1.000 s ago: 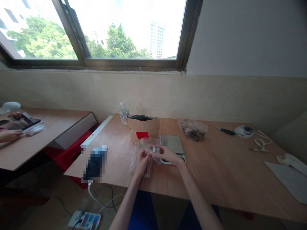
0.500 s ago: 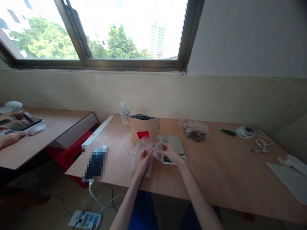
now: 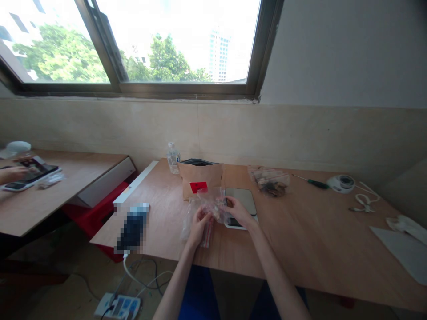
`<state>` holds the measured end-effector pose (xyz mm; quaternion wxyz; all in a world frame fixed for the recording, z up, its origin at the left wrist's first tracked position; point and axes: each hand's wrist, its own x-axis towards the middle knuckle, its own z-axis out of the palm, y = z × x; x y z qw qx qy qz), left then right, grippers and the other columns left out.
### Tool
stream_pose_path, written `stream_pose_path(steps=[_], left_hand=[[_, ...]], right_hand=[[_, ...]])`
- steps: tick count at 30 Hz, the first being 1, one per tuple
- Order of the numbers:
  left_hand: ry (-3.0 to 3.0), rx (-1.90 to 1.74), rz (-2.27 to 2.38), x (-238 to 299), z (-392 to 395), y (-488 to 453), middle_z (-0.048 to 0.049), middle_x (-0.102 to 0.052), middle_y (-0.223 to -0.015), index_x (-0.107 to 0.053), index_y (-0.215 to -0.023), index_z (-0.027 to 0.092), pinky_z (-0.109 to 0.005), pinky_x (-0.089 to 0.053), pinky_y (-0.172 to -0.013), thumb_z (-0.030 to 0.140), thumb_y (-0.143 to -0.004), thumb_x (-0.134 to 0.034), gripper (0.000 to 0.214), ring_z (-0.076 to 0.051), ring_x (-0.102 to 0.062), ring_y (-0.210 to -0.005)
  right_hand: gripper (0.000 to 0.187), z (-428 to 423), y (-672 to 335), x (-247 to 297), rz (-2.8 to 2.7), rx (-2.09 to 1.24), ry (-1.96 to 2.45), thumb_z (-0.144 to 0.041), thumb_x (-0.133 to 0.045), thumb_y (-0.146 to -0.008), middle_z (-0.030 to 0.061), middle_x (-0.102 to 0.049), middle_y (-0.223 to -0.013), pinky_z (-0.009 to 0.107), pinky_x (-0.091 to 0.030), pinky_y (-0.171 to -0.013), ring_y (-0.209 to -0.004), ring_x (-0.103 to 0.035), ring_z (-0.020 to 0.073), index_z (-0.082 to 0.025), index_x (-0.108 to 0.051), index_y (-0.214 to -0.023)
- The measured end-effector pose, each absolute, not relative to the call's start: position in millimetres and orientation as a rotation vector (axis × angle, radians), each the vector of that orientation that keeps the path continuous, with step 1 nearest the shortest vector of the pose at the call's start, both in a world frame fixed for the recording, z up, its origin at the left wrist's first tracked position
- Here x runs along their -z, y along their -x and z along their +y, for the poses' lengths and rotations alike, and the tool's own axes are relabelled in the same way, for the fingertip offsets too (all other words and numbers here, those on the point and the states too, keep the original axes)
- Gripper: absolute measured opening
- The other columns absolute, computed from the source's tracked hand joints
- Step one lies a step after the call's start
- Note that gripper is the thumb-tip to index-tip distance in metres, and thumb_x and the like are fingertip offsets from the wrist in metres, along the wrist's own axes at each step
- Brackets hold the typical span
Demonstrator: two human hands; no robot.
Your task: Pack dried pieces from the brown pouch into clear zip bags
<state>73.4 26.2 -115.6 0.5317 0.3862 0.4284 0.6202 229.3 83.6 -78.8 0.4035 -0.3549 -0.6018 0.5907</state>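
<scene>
A clear plastic bag (image 3: 215,205) is stretched between my two hands above the table. My left hand (image 3: 199,224) pinches its near left side, fingers closed. At its right edge, my right hand (image 3: 238,211) has thumb and fingers closed on the plastic. Other clear zip bags (image 3: 207,235) with red-striped edges lie under and beside my left hand. Just behind stands an upright brown paper pouch (image 3: 202,175) with a red label, its top open. A digital scale (image 3: 242,200) sits partly behind my right hand.
A bag of dark brown pieces (image 3: 271,182), a screwdriver (image 3: 316,183), a white dome camera (image 3: 342,183) and its cable lie to the right. A water bottle (image 3: 173,158) stands behind; a phone (image 3: 133,226) is left. A co-worker's hand (image 3: 13,174) shows at another table.
The plastic bag between my hands has spread wider and shifted slightly. My right hand has changed its finger position a little. The co-worker's hand has moved up over their scale.
</scene>
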Motion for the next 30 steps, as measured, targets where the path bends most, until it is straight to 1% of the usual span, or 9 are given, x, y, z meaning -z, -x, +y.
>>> stream_pose_path(steps=[3, 5, 9, 13, 17, 22, 24, 27, 30], left_hand=[[-0.899, -1.462, 1.001, 118, 26, -73, 0.0007, -0.062, -0.072, -0.057, -0.101, 0.017, -0.023, -0.043, -0.058, 0.035, -0.071, -0.068, 0.037, -0.011, -0.055, -0.058], [-0.871, -1.469, 0.986, 120, 27, -73, 0.0006, -0.063, -0.074, -0.057, -0.104, 0.018, -0.024, -0.044, -0.060, 0.032, -0.070, -0.068, 0.038, -0.012, -0.057, -0.061], [-0.812, -1.459, 0.987, 125, 28, -71, -0.0031, -0.068, -0.083, -0.063, -0.094, 0.016, -0.028, -0.046, -0.073, 0.024, -0.066, -0.069, 0.031, -0.016, -0.061, -0.074], [-0.740, -1.459, 0.986, 133, 29, -69, -0.0048, -0.069, -0.084, -0.066, -0.088, 0.014, -0.029, -0.044, -0.077, 0.019, -0.061, -0.070, 0.027, -0.018, -0.061, -0.079], [-0.667, -1.461, 0.919, 134, 30, -69, -0.0030, -0.069, -0.079, -0.068, -0.083, 0.016, -0.029, -0.044, -0.073, 0.017, -0.059, -0.066, 0.024, -0.017, -0.061, -0.073], [-0.600, -1.474, 0.757, 126, 30, -68, -0.0018, -0.067, -0.080, -0.068, -0.084, 0.018, -0.027, -0.044, -0.067, 0.017, -0.058, -0.063, 0.026, -0.015, -0.058, -0.068], [-0.559, -1.493, 0.717, 124, 30, -67, -0.0005, -0.065, -0.076, -0.067, -0.079, 0.019, -0.026, -0.043, -0.063, 0.017, -0.058, -0.062, 0.021, -0.014, -0.056, -0.065], [-0.499, -1.504, 0.671, 123, 30, -66, 0.0003, -0.062, -0.069, -0.064, -0.071, 0.018, -0.026, -0.043, -0.061, 0.017, -0.060, -0.061, 0.011, -0.012, -0.054, -0.060], [-0.445, -1.514, 0.639, 123, 30, -66, 0.0002, -0.061, -0.067, -0.062, -0.070, 0.016, -0.026, -0.043, -0.059, 0.016, -0.061, -0.061, 0.009, -0.012, -0.054, -0.059]], right_hand=[[0.029, 83, -227, 75, -1.542, -1.416, 0.918, -0.030, -0.066, -0.070, 0.0035, -0.066, -0.091, 0.028, -0.046, -0.073, -0.081, -0.059, 0.0172, -0.017, -0.066, -0.096], [0.026, 82, -226, 71, -1.553, -1.348, 0.934, -0.029, -0.063, -0.072, 0.0028, -0.065, -0.089, 0.028, -0.045, -0.073, -0.078, -0.058, 0.0165, -0.017, -0.066, -0.096], [0.026, 80, -224, 64, -1.630, -1.265, 0.941, -0.029, -0.056, -0.078, 0.0023, -0.063, -0.088, 0.027, -0.044, -0.070, -0.075, -0.055, 0.0153, -0.019, -0.065, -0.100], [0.024, 79, -219, 63, -1.698, -1.218, 0.936, -0.029, -0.053, -0.080, 0.0031, -0.062, -0.090, 0.027, -0.043, -0.072, -0.078, -0.055, 0.0152, -0.018, -0.065, -0.097], [0.021, 78, -214, 65, -1.710, -1.189, 0.909, -0.027, -0.054, -0.080, 0.0033, -0.063, -0.093, 0.028, -0.044, -0.075, -0.080, -0.056, 0.0154, -0.019, -0.066, -0.094], [0.019, 79, -207, 65, -1.675, -1.229, 0.858, -0.026, -0.056, -0.079, 0.0031, -0.065, -0.096, 0.028, -0.044, -0.079, -0.086, -0.058, 0.0166, -0.021, -0.068, -0.092], [0.018, 80, -204, 66, -1.605, -1.283, 0.834, -0.026, -0.057, -0.078, 0.0029, -0.066, -0.096, 0.028, -0.044, -0.080, -0.088, -0.058, 0.0172, -0.021, -0.068, -0.092], [0.019, 84, -200, 72, -1.468, -1.389, 0.809, -0.028, -0.061, -0.076, 0.0027, -0.066, -0.096, 0.028, -0.045, -0.077, -0.088, -0.059, 0.0173, -0.021, -0.068, -0.091], [0.020, 88, -198, 75, -1.391, -1.476, 0.792, -0.028, -0.063, -0.074, 0.0020, -0.066, -0.095, 0.027, -0.045, -0.074, -0.084, -0.059, 0.0164, -0.021, -0.068, -0.092]])
